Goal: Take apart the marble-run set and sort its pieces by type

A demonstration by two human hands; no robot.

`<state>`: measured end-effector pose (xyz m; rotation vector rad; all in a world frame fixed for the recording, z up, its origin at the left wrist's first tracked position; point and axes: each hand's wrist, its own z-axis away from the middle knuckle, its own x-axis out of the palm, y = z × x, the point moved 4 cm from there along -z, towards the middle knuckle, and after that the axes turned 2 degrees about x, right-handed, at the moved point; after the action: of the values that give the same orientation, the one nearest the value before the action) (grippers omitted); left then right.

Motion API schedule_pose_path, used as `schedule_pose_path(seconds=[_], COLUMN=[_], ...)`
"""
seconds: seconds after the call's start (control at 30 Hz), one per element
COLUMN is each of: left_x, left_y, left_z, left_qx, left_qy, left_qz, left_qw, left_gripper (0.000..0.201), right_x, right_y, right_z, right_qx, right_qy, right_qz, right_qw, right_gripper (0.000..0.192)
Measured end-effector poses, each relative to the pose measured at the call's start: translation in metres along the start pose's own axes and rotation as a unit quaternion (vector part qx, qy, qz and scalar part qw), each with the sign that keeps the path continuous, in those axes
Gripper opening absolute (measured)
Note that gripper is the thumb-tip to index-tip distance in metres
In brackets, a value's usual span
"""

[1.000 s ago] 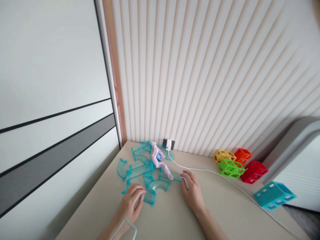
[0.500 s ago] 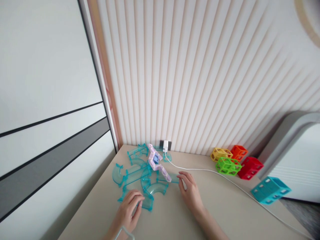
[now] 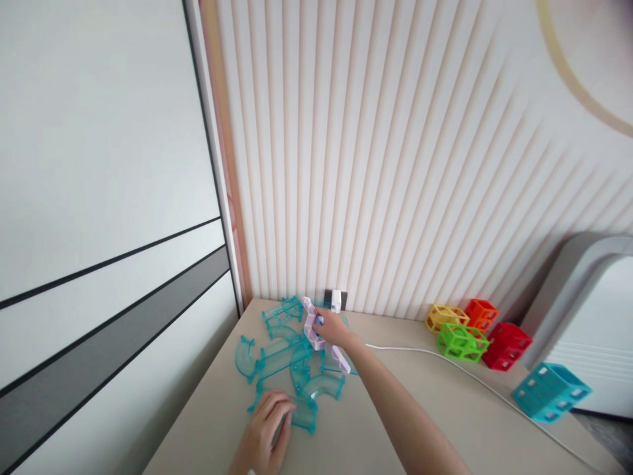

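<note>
Right hand has reached from bare worktop to clasp the lilac zigzag plastic track; left hand stays pressed, fingers together, on the clear teal curved track piece near the worktop's front edge.

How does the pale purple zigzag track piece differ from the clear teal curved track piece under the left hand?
The pale purple zigzag track piece is opaque and angular; the clear teal curved track piece is see-through and rounded. The purple one lies on top of the pile, touched by the right hand; the teal one lies flat on the table under the left hand. Both are plastic channel pieces.

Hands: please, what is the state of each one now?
Left hand: fingers resting on a teal curved track piece.
Right hand: closed on the lilac piece.
</note>
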<state>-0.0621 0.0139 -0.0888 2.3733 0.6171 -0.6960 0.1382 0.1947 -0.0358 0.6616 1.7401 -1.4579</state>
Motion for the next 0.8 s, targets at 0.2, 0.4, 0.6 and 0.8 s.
schedule_pose_path(seconds=[0.2,0.4,0.6,0.8], left_x=[-0.001,0.036,0.076,0.077], left_y=[0.001,-0.038,-0.049,-0.041], left_z=[-0.033,-0.109,-0.119,-0.115], left_qx=[0.004,-0.085,-0.112,-0.12], left_qy=[-0.039,-0.086,-0.105,-0.113], left_qz=[-0.046,-0.12,-0.13,-0.132], left_qw=[0.998,0.985,0.979,0.977], left_gripper=[0.027,0.045,0.042,0.041], right_x=[0.005,0.002,0.003,-0.003], right_y=[0.005,0.01,0.026,0.029], right_z=[0.002,0.016,0.034,0.053], right_qx=[-0.017,-0.037,-0.032,-0.015], right_qy=[-0.028,0.025,0.091,0.176], right_qz=[0.011,0.0,-0.046,-0.178], right_qw=[0.999,0.999,0.994,0.968], right_gripper=[0.03,0.047,0.069,0.062])
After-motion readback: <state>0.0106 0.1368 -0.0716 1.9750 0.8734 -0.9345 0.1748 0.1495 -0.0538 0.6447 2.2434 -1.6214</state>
